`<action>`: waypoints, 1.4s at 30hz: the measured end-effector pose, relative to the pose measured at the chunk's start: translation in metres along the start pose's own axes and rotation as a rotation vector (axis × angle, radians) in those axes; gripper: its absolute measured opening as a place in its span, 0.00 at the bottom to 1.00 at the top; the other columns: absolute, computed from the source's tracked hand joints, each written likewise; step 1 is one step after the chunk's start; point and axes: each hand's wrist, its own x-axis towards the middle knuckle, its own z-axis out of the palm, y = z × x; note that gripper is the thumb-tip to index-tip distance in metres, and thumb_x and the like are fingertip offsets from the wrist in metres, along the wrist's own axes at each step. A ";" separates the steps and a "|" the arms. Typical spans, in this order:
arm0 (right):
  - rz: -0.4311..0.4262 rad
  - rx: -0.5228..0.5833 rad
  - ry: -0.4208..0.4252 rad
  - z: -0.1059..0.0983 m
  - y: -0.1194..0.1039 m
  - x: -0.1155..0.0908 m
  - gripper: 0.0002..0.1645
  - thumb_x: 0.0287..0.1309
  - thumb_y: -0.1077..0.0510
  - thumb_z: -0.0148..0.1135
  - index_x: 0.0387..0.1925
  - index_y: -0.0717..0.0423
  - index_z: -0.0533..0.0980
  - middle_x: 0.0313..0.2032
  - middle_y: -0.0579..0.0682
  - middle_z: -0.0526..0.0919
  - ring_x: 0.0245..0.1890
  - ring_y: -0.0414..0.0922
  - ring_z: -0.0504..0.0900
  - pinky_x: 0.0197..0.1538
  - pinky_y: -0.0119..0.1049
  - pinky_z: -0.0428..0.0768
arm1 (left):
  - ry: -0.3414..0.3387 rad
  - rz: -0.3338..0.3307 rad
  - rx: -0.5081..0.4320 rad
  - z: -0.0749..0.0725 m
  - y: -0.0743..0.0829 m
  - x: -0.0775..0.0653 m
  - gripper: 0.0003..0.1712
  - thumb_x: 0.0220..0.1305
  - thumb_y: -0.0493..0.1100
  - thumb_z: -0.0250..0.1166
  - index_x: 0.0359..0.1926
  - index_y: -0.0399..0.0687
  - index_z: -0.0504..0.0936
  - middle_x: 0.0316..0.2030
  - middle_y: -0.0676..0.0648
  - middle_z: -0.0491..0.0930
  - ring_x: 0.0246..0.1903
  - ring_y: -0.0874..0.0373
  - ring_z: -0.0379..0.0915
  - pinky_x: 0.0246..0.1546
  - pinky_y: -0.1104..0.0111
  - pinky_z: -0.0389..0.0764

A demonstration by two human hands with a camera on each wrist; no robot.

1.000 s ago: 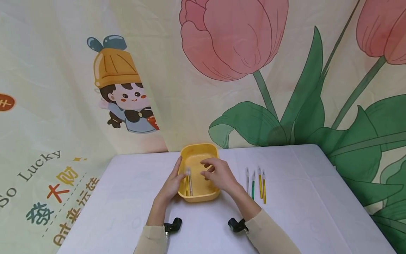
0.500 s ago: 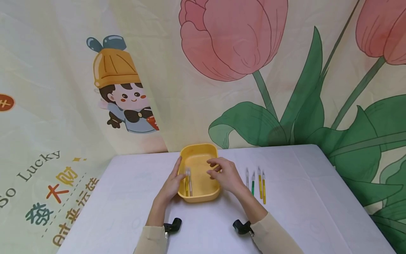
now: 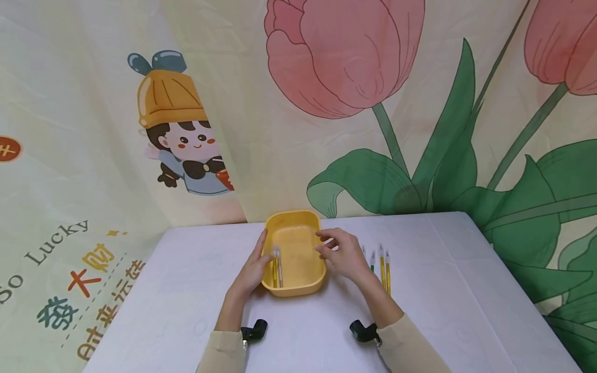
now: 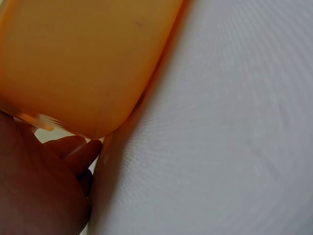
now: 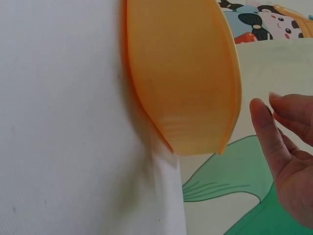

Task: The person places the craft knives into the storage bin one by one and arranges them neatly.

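My left hand (image 3: pixel 251 270) grips the left side of a yellow plastic tray (image 3: pixel 298 264), thumb over the rim and fingers along the outer wall. In the left wrist view, this hand (image 4: pixel 41 181) is dark against the tray wall (image 4: pixel 88 58). Two slim pen-like sticks with clear tips, one yellow (image 3: pixel 274 272) and one silver-pink (image 3: pixel 280 273), lie inside by the thumb. At the tray's right rim hovers my right hand (image 3: pixel 344 253), fingers loosely bent and holding nothing. The right wrist view shows that hand (image 5: pixel 288 152) apart from the tray.
Right of the right hand, several similar sticks lie on the white table (image 3: pixel 448 290): yellow ones (image 3: pixel 388 272), a green one (image 3: pixel 372 261) and a silver one, partly hidden by the wrist. A printed cloth backdrop (image 3: pixel 275 155) stands behind the table's far edge.
My right hand has moved rightward from above the tray's inside to its right rim, now covering part of the sticks on the table. The left hand and tray have stayed put.
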 end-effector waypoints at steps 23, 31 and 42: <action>0.081 -0.066 0.043 -0.028 0.016 -0.002 0.24 0.60 0.64 0.74 0.59 0.53 0.83 0.47 0.53 0.85 0.33 0.42 0.86 0.39 0.36 0.89 | -0.003 0.002 -0.005 0.001 0.001 0.000 0.43 0.79 0.42 0.48 0.84 0.73 0.40 0.84 0.56 0.37 0.84 0.53 0.28 0.82 0.47 0.33; 0.069 -0.074 0.028 -0.036 0.020 -0.001 0.23 0.60 0.65 0.73 0.57 0.55 0.83 0.47 0.55 0.85 0.34 0.43 0.87 0.39 0.38 0.89 | -0.019 -0.050 -0.021 0.000 0.015 -0.007 0.43 0.79 0.39 0.47 0.85 0.67 0.39 0.85 0.53 0.35 0.84 0.50 0.26 0.82 0.47 0.31; 0.157 -0.084 -0.005 -0.063 0.030 -0.002 0.24 0.62 0.64 0.72 0.60 0.53 0.82 0.48 0.55 0.85 0.36 0.45 0.88 0.46 0.47 0.90 | -0.002 -0.028 0.001 0.000 0.002 0.000 0.43 0.79 0.42 0.49 0.84 0.73 0.40 0.84 0.58 0.37 0.84 0.54 0.27 0.82 0.48 0.32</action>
